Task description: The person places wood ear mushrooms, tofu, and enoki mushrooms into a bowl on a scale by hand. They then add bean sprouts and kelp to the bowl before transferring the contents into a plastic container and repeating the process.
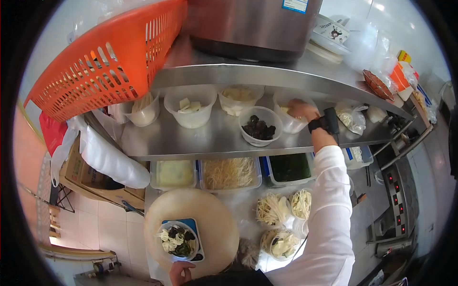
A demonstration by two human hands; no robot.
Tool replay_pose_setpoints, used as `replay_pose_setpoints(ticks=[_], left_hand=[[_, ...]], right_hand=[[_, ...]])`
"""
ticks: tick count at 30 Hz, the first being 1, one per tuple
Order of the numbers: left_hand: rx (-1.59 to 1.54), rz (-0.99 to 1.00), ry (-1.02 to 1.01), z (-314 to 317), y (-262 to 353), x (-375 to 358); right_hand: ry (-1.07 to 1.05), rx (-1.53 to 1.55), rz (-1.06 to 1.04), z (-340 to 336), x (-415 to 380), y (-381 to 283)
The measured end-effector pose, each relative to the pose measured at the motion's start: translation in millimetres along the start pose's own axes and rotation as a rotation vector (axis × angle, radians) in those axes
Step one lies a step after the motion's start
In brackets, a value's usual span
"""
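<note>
My right hand, blurred, reaches into a clear plastic tub on the steel shelf; its fingers are smeared and the tub's contents are mostly hidden. Beside it stands a tub of black wood ear mushrooms. My left hand is curled closed at the near edge of a round chopping board, with nothing visible in it. Just beyond that hand, a clear bowl holds pale pieces, dark pieces and leafy greens. The bowl sits on a small blue-edged scale.
More tubs, one with white chunks, line the shelf. Below are containers of shredded strips and dark green food. Bowls of enoki mushrooms stand right of the board. An orange basket overhangs the upper left.
</note>
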State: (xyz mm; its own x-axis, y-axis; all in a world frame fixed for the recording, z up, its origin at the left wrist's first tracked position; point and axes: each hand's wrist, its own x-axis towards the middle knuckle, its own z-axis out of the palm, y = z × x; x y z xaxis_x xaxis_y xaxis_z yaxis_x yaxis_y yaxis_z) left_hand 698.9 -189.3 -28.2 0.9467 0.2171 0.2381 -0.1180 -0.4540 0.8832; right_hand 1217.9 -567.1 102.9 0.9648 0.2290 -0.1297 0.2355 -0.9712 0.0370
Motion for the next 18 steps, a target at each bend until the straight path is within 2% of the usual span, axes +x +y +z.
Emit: replay_pose_setpoints(ticks=[1, 2, 3, 5, 6, 8, 9, 11, 12, 14, 15, 17, 18], left_hand=[[0.001, -0.005, -0.001, 0.2, 0.1, 0.0], [0.001, -0.011, -0.002, 1.2, -0.3, -0.6], [0.002, -0.017, -0.001, 2.5, -0.3, -1.3], [0.002, -0.004, 0.004, 4.4, 1.4, -0.2], [0.003, 0.013, 0.008, 4.2, 2.9, 0.3], [0.008, 0.000, 0.005, 4.6, 5.9, 0.6], [0.012, -0.012, 0.004, 4.9, 7.1, 0.8], [0.014, -0.016, -0.008, 3.7, 9.3, 1.5], [0.015, -0.022, -0.022, 3.3, 10.3, 1.2], [0.000, -0.009, -0.013, 3.6, 10.2, 0.5], [-0.016, 0.005, -0.007, 3.4, 9.7, 0.1], [-0.009, -0.020, -0.004, 3.3, 9.0, -3.0], [0.002, -0.045, -0.006, 2.7, 9.0, -4.7]], right_hand=[[-0.127, 0.060, 0.045, -10.8, 0.5, -1.2], [0.020, 0.171, 0.009, 2.7, 17.2, 21.8], [0.016, 0.168, 0.009, 7.8, 26.0, 41.6], [0.122, 0.394, -0.160, 5.3, 26.4, 55.9], [0.120, 0.396, -0.159, 7.1, 26.0, 60.9], [0.298, 0.415, -0.023, -8.9, 6.1, 48.8], [0.299, 0.414, -0.023, -8.7, 7.2, 50.7], [0.356, 0.727, 0.004, -7.9, 11.7, 56.6], [0.356, 0.726, 0.001, -5.7, 11.6, 59.8], [0.653, 0.446, -0.138, -3.8, 0.1, 53.3], [0.653, 0.447, -0.138, -4.2, -5.1, 50.4], [0.526, 0.979, 0.062, -18.8, -18.6, 33.0], [0.524, 0.980, 0.058, -14.5, -9.8, 39.7]])
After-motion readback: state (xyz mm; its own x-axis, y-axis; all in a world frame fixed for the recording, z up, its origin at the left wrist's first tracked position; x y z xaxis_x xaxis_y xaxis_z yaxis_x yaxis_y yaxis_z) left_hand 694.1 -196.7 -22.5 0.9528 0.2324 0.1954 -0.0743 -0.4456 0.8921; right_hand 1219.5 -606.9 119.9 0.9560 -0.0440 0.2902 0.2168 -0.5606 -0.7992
